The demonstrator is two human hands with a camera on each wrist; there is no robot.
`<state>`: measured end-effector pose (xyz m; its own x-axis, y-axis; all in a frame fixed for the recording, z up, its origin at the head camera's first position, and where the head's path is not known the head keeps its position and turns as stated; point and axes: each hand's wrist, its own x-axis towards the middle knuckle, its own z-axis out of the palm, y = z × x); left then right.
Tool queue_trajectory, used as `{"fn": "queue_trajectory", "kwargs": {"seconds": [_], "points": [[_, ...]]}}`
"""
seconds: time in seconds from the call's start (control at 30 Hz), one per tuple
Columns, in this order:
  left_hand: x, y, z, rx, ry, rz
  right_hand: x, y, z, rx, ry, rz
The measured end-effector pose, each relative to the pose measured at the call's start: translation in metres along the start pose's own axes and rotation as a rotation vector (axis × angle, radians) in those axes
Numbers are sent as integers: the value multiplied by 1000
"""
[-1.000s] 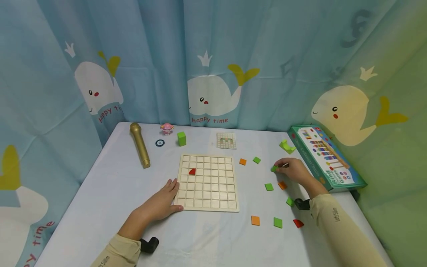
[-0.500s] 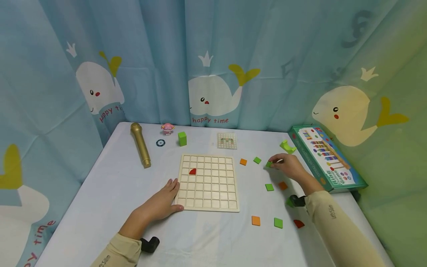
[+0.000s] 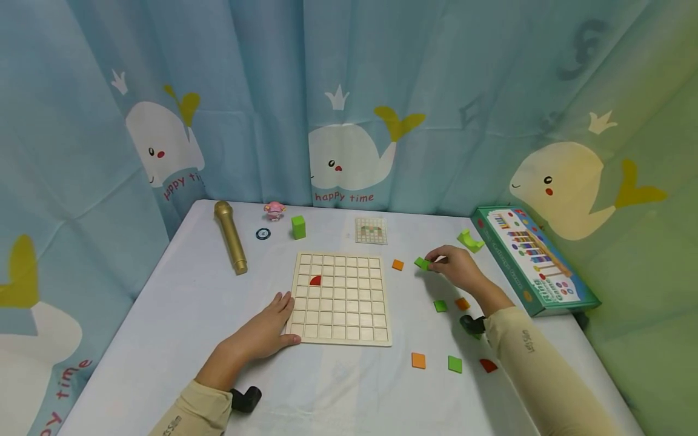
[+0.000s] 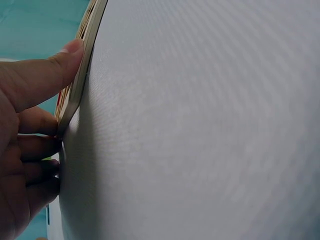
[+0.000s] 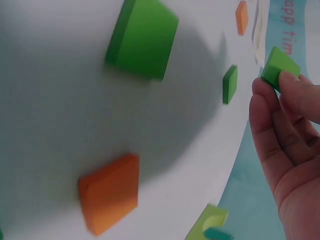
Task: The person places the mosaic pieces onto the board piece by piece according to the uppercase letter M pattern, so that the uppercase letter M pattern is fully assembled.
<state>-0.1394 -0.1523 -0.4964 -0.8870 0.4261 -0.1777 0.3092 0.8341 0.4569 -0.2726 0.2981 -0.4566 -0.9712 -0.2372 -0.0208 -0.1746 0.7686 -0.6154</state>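
Observation:
Between thumb and fingertips my right hand [image 3: 458,267] pinches a green square tile [image 5: 278,69], held above the table. Another green tile [image 5: 230,85] lies on the table just beyond it. My left hand [image 3: 263,332] rests at the lower left corner of a cream grid board [image 3: 345,316], fingers along its left edge and thumb on the front rim. A red quarter-circle piece [image 3: 315,281] sits in one of the board's upper left cells. Below the right forearm lie a green tile [image 3: 440,306] and an orange tile [image 3: 462,303].
Nearer the front lie an orange tile [image 3: 418,360], a green tile [image 3: 455,364] and a red quarter-circle [image 3: 488,365]. A game box [image 3: 537,260] borders the right side. Behind the board are a pattern card [image 3: 371,231], a green block [image 3: 298,227] and a gold microphone [image 3: 231,237].
My right hand has moved left with the green tile, from near the green arch block toward another green tile. The left hand has stayed on the board.

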Motion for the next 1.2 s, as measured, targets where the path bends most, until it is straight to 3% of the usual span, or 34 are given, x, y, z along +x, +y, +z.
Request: {"fn": "queue_trajectory", "kwargs": {"seconds": [0.57,1.2], "points": [[0,0,-1,5,0,8,13,-32,26,22,3,-94],[1,-1,0,6,-1,0,31,-70,57,100,-88,-178]]}}
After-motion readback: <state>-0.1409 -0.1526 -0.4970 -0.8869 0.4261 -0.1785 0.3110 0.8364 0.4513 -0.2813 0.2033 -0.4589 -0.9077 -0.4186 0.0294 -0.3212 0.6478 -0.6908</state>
